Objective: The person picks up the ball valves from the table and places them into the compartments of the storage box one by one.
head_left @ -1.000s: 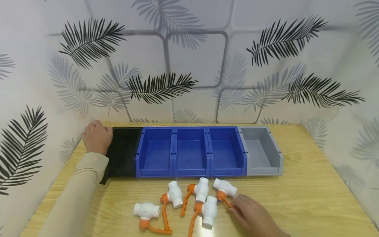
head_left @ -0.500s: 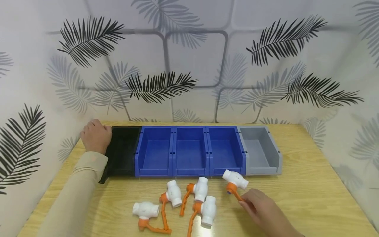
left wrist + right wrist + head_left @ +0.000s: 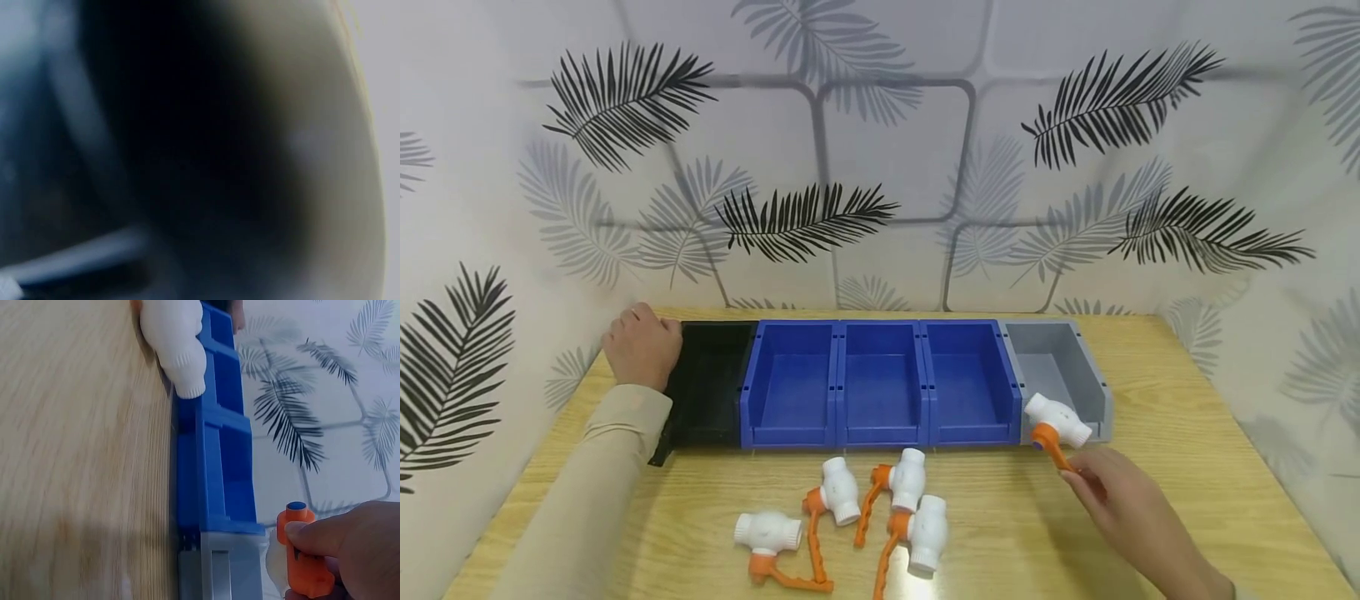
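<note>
My right hand [image 3: 1131, 500] pinches the orange handle of a white ball valve [image 3: 1057, 419], whose body overlaps the front of the grey bin [image 3: 1051, 358]. In the right wrist view, the thumb lies along that orange handle [image 3: 306, 569]. At the far left, my left hand [image 3: 642, 343] grips the left edge of the black bin [image 3: 709, 429], its fingers partly hidden. Several more white ball valves lie on the table: one at the left [image 3: 767, 532], one beside it [image 3: 839, 492], one near the bins [image 3: 910, 479] and one in front [image 3: 929, 533].
Three blue bins [image 3: 882, 435] stand in a row between the black and grey ones, along the back of the wooden table [image 3: 1187, 467]. A leaf-patterned wall [image 3: 887, 150] rises behind. The left wrist view is dark and blurred.
My right hand has lifted the ball valve from beside the others and carried it right and back to the grey bin's front. The left hand stays put.
</note>
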`<state>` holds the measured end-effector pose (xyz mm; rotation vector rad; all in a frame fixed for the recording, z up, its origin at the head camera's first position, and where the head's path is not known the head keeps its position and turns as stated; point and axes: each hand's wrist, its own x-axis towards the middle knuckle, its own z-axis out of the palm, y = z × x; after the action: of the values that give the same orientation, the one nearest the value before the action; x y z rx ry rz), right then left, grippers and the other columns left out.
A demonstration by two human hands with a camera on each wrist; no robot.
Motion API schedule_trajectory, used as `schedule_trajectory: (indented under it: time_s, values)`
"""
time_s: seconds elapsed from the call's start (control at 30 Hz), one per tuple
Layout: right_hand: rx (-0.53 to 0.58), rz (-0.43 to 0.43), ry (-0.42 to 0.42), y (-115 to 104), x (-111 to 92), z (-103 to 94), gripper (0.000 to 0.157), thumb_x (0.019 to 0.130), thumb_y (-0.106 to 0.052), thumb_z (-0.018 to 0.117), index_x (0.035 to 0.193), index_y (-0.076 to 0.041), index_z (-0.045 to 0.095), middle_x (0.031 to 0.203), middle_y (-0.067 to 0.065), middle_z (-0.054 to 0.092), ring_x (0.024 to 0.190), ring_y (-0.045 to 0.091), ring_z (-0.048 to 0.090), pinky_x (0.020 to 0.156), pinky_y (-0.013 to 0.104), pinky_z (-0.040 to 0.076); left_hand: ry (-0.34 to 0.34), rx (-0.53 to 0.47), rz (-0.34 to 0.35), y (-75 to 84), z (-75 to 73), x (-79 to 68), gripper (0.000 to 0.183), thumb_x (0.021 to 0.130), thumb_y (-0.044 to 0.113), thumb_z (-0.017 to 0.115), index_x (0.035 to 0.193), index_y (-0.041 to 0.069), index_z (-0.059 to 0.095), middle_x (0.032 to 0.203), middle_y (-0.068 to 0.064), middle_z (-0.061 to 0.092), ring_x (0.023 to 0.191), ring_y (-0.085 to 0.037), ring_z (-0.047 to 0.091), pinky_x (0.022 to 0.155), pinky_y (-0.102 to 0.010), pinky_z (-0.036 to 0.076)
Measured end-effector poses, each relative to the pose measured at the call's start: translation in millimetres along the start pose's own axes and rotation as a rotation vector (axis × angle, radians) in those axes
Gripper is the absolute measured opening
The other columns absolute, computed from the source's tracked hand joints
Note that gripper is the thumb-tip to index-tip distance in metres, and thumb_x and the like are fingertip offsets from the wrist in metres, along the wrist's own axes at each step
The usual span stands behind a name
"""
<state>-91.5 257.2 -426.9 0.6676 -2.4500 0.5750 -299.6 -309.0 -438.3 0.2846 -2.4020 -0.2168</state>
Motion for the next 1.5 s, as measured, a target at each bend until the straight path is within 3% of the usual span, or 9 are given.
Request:
schedule_trajectory:
  time_s: [0.23,0.67,1.13,1.5]
  values:
    - [-0.073,0.062,-0.013,18,6,-1.5,0.024,0.067,0.002,0.076,0.079,-0.010,0.058,0.069,-0.009,0.044,0.059,0.003,0.038,0.050,0.021,0.035,0.040,-0.010,0.013,1.4,-0.8,1.2,0.025,0.085,0.016,0.041,0.072,-0.006,0.041,0.068,-0.027,0.048,0.063,-0.047,0.047,0.059,-0.057,0.038]
    - [-0.109,0.060,-0.039,42,31,13.1,0.023,0.073,-0.001,0.072,0.071,-0.011,0.052,0.066,-0.005,0.042,0.056,0.007,0.036,0.049,0.024,0.034,0.047,-0.022,0.002,2.4,-1.1,0.3,0.028,0.085,0.017,0.042,0.072,-0.008,0.041,0.071,-0.030,0.050,0.066,-0.049,0.049,0.062,-0.058,0.038]
    - [-0.110,0.054,-0.067,63,65,41.5,0.016,0.076,0.000,0.070,0.072,-0.008,0.056,0.066,-0.002,0.045,0.057,0.012,0.040,0.053,0.030,0.036,0.079,-0.016,0.012,3.3,-1.8,-1.3,0.030,0.084,0.018,0.042,0.069,-0.008,0.040,0.067,-0.030,0.050,0.062,-0.049,0.049,0.057,-0.057,0.039]
    - [-0.106,0.157,-0.190,70,73,58.0,0.004,0.079,0.000,0.066,0.079,0.000,0.062,0.074,0.006,0.058,0.066,0.019,0.054,0.061,0.038,0.045,0.072,-0.030,0.002,1.2,-1.3,-0.9,0.028,0.084,0.017,0.043,0.069,-0.007,0.040,0.067,-0.029,0.049,0.062,-0.049,0.049,0.058,-0.058,0.039]
